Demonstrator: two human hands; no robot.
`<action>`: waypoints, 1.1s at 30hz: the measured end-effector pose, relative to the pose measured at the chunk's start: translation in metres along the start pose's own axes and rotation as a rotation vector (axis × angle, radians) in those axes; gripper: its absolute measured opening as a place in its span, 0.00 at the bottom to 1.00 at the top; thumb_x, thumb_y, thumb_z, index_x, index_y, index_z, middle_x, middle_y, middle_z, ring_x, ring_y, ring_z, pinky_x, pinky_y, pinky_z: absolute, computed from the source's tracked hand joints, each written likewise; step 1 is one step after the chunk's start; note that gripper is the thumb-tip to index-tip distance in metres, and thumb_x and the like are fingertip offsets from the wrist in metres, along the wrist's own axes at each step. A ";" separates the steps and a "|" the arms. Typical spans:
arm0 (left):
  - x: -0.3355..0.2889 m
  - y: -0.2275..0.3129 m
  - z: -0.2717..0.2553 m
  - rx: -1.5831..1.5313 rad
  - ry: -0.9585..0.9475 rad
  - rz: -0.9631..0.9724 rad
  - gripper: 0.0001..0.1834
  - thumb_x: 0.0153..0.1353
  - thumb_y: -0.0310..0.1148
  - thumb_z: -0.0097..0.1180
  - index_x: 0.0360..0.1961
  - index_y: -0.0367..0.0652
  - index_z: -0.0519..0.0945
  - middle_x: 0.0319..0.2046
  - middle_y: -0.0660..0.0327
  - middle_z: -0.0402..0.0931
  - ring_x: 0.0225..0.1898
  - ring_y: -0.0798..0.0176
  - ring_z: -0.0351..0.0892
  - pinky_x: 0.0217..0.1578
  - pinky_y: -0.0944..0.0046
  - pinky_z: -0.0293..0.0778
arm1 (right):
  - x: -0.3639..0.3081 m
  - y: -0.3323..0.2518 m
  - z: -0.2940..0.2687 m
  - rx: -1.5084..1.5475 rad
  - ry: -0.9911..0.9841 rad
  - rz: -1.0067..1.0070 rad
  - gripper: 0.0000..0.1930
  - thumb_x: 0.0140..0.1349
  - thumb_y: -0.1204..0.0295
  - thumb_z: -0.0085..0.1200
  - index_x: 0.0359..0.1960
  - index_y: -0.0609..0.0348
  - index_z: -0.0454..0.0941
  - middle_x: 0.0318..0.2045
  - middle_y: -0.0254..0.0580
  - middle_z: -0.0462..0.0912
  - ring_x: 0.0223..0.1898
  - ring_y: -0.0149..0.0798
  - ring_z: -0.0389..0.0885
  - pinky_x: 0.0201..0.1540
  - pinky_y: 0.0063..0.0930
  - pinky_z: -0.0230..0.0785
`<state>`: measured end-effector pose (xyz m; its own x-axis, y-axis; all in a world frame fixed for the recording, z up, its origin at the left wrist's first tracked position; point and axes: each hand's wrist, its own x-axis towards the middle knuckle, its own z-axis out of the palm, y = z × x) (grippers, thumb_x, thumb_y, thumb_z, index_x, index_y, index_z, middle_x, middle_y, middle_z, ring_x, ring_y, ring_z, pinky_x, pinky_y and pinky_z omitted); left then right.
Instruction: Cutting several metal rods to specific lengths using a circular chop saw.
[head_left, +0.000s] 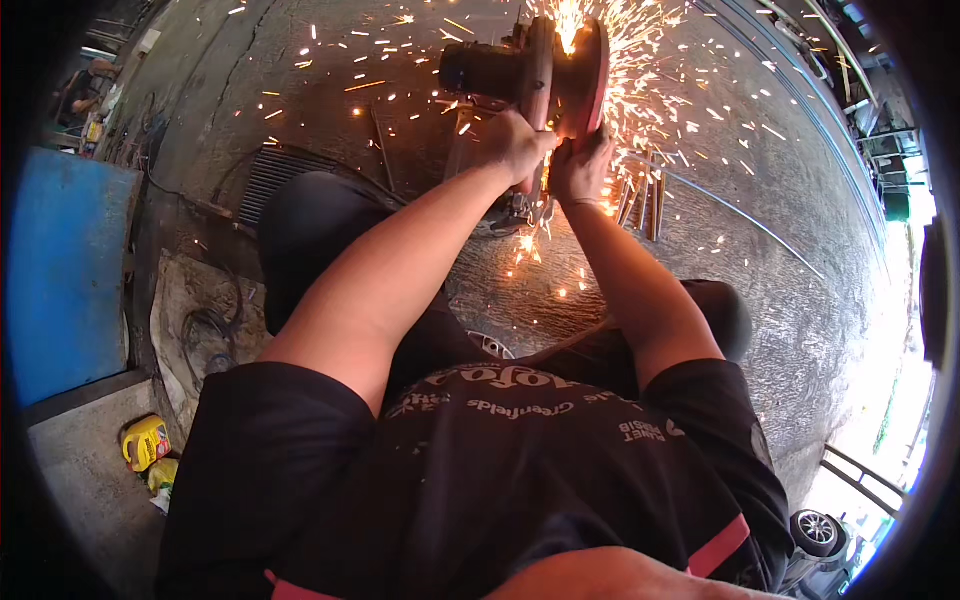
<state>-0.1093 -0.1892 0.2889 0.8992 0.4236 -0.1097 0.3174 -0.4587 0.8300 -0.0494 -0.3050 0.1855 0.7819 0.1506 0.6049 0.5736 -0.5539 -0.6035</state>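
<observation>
A cut-off saw (490,72) with a dark motor housing stands on the floor in front of me, throwing bright sparks (640,60) up and to the right. My left hand (515,148) is closed round the saw's upright handle part (537,85). Close beside it, my right hand (582,172) is held with bent fingers under the reddish round disc guard (596,80); what it grips is hidden. Smaller sparks fall below both hands. Glare hides the cutting point.
Several metal bars (650,200) lie right of the saw, and a long thin rod (745,215) runs across the floor. A ribbed dark grate (275,180) lies by my left knee. Further left are a blue panel (70,270), a cable (185,195) and a yellow container (145,443).
</observation>
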 end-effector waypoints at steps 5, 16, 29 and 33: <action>0.009 -0.012 0.003 -0.098 -0.019 0.027 0.22 0.41 0.40 0.59 0.30 0.28 0.76 0.18 0.44 0.76 0.22 0.48 0.81 0.27 0.55 0.75 | 0.000 -0.001 0.002 -0.020 0.025 -0.010 0.31 0.54 0.72 0.49 0.58 0.71 0.51 0.46 0.68 0.64 0.49 0.67 0.63 0.53 0.53 0.58; 0.012 -0.023 0.013 -0.130 0.036 0.093 0.18 0.40 0.41 0.56 0.17 0.32 0.77 0.13 0.48 0.73 0.19 0.51 0.77 0.24 0.55 0.71 | -0.005 0.003 0.002 -0.068 0.009 -0.055 0.32 0.55 0.72 0.49 0.58 0.74 0.50 0.43 0.67 0.65 0.47 0.67 0.63 0.51 0.52 0.59; -0.002 -0.002 0.000 -0.039 0.008 0.059 0.22 0.40 0.42 0.58 0.28 0.30 0.76 0.20 0.44 0.76 0.25 0.49 0.79 0.28 0.54 0.73 | -0.007 0.009 0.004 -0.084 0.038 -0.050 0.32 0.56 0.71 0.51 0.59 0.72 0.51 0.46 0.67 0.66 0.47 0.65 0.65 0.49 0.51 0.63; 0.007 -0.027 0.010 -0.037 0.026 0.091 0.19 0.39 0.44 0.57 0.24 0.36 0.79 0.17 0.48 0.76 0.22 0.49 0.79 0.26 0.54 0.72 | -0.011 -0.002 0.001 -0.186 0.005 -0.120 0.32 0.57 0.71 0.51 0.60 0.70 0.51 0.50 0.66 0.62 0.47 0.66 0.65 0.51 0.53 0.62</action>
<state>-0.1089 -0.1820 0.2601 0.9155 0.4018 -0.0192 0.2228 -0.4669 0.8558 -0.0592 -0.3046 0.1798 0.7093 0.2208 0.6695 0.6073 -0.6737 -0.4212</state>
